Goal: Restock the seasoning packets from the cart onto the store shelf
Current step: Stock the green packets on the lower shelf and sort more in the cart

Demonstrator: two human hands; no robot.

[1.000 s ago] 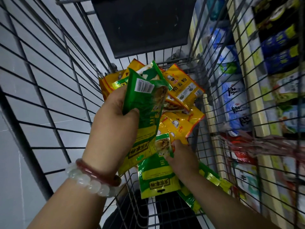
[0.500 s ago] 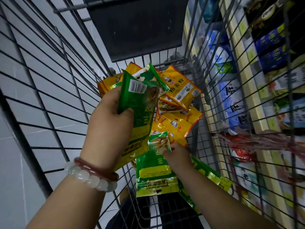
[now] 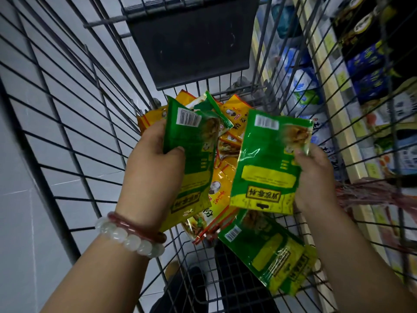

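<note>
Both hands hold green packets above the cart.
Left hand grips a green packet stack; right hand pinches one green packet by its right edge.

Pale grey tile floor with thin grout lines, seen through wire mesh on the left. Store shelving runs along the right: cream shelf edges with yellow price tags, blue-white bags, dark blue packs higher up. Light dim, cool.
</note>
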